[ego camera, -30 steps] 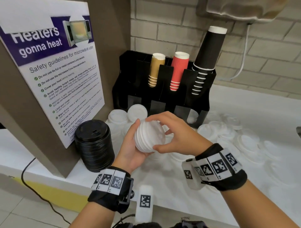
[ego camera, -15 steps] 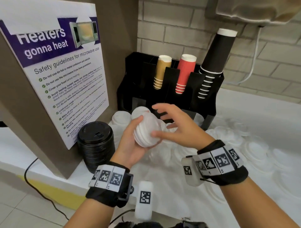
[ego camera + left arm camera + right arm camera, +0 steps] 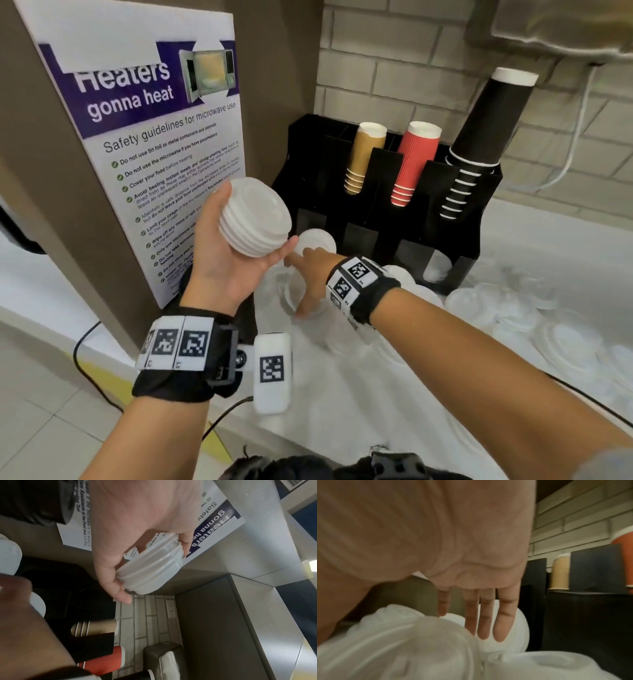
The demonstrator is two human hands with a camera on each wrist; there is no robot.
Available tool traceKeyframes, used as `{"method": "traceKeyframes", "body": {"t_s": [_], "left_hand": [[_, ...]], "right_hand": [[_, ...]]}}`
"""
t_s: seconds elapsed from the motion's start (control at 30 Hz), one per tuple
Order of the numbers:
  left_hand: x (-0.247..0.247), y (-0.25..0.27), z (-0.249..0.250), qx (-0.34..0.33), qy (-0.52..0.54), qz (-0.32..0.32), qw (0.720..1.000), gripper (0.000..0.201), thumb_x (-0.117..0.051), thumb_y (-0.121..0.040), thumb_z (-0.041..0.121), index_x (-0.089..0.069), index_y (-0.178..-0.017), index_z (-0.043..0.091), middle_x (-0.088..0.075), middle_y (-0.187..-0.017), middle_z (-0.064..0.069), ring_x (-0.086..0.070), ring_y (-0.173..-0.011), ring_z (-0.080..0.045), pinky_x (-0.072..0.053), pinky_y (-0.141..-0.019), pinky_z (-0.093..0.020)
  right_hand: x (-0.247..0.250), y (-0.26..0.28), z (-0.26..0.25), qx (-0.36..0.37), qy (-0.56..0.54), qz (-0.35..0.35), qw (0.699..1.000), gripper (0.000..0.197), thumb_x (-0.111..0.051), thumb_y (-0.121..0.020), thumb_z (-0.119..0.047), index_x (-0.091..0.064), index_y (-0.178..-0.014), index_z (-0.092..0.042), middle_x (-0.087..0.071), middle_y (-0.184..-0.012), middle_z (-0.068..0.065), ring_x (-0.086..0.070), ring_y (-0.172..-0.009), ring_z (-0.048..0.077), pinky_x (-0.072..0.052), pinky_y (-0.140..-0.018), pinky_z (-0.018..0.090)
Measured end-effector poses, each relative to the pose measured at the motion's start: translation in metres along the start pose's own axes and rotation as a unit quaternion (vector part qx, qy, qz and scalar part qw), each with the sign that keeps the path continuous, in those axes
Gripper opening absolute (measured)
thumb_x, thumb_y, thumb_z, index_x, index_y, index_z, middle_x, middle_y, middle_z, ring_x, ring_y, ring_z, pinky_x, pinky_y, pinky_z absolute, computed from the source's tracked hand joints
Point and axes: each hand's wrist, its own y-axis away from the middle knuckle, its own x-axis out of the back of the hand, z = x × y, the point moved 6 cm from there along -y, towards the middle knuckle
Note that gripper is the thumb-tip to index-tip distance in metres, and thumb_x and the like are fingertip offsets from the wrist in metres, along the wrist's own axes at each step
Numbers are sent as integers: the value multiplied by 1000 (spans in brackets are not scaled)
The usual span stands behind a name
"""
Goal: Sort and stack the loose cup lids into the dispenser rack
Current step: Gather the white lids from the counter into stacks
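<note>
My left hand [image 3: 236, 246] grips a stack of several white cup lids [image 3: 255, 217], lifted in front of the poster; the left wrist view shows the stack of lids [image 3: 150, 572] between thumb and fingers. My right hand [image 3: 308, 274] reaches down, fingers straight, over loose white lids [image 3: 317, 240] lying on the counter in front of the black dispenser rack [image 3: 387, 219]. In the right wrist view my fingers [image 3: 486, 615] point down, spread straight, just above blurred white lids [image 3: 419, 642]. Whether they touch a lid I cannot tell.
The rack holds upside-down tan cups [image 3: 363, 157], red cups [image 3: 414, 161] and black cups [image 3: 479, 144]. Many more white lids [image 3: 534, 315] litter the white counter to the right. A microwave safety poster [image 3: 161, 154] stands at left, and a brick wall [image 3: 394, 61] lies behind.
My right hand let go of the lid stack and dropped to the loose lids on the counter. My left hand lifted the stack up and to the left.
</note>
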Motion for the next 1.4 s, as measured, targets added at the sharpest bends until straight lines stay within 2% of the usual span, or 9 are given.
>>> {"method": "traceKeyframes", "body": {"t_s": [0.1, 0.23, 0.4, 0.5, 0.7, 0.87, 1.0, 1.23, 1.4], "left_hand": [[2, 1, -1, 5, 7, 3, 1000, 75, -70, -66, 51, -53, -132, 22, -57, -122, -11, -55, -115, -33, -55, -75, -43], [4, 0, 2, -1, 14, -5, 1000, 47, -71, -69, 41, -60, -108, 18, -65, -97, -7, -59, -97, -30, -53, -73, -35], [4, 1, 3, -8, 10, -6, 1000, 48, -71, -64, 38, -59, -104, 16, -61, -93, -9, -60, -89, -27, -53, -73, -35], [4, 0, 0, -8, 21, -2, 1000, 34, -64, -72, 38, -63, -100, 19, -61, -93, -8, -61, -87, -27, -53, -71, -36], [-4, 1, -5, 9, 17, -4, 1000, 41, -62, -72, 38, -58, -107, 17, -61, -94, -8, -59, -88, -27, -52, -68, -34], [-4, 4, -11, 35, 31, 6, 999, 57, -64, -69, 41, -52, -120, 18, -54, -111, -12, -54, -101, -30, -54, -67, -36], [-3, 4, -13, 41, 30, 2, 999, 54, -64, -69, 43, -56, -118, 21, -55, -110, -12, -59, -95, -30, -54, -68, -36], [-4, 5, -9, 10, -2, -19, 1000, 35, -59, -76, 39, -62, -107, 23, -60, -96, -6, -58, -90, -25, -49, -73, -37], [-8, 7, -12, -6, -56, -30, 998, 37, -56, -76, 36, -61, -112, 25, -61, -94, 1, -62, -84, -14, -50, -75, -32]], "right_hand": [[-8, -5, -9, 1, 32, -12, 999, 99, -82, -57, -50, -27, -137, -34, -49, -117, 4, -56, -102, 28, -53, -79, 43], [10, 11, 8, 11, -31, -52, 998, 86, -78, -63, -40, -27, -133, -40, -48, -105, -1, -53, -81, 18, -53, -68, 36], [42, 44, 52, -52, 34, -13, 998, 78, -80, -69, -29, -35, -133, -29, -41, -122, 6, -48, -102, 26, -44, -71, 35], [46, 51, 56, -115, 171, 22, 978, 89, -81, -69, -30, -30, -142, -25, -34, -137, 10, -36, -125, 33, -42, -92, 43], [19, 5, 5, 9, 25, 3, 1000, 79, -65, -82, -49, -29, -148, -26, -38, -142, 6, -35, -130, 27, -41, -102, 44], [-5, -27, -6, 5, 85, -59, 995, 94, -74, -76, -43, -18, -151, -29, -35, -147, 8, -37, -131, 31, -39, -107, 45], [-9, -32, -7, 23, 107, -69, 992, 91, -75, -72, -38, -25, -147, -34, -35, -147, 7, -37, -134, 31, -40, -106, 45], [31, 16, 7, 38, -153, 24, 987, 79, -74, -73, -39, -36, -142, -30, -50, -132, 1, -53, -115, 21, -48, -96, 36], [59, 62, 45, 51, -374, 114, 919, 57, -73, -78, -24, -46, -127, -33, -54, -120, 4, -60, -103, 21, -54, -90, 38]]}}
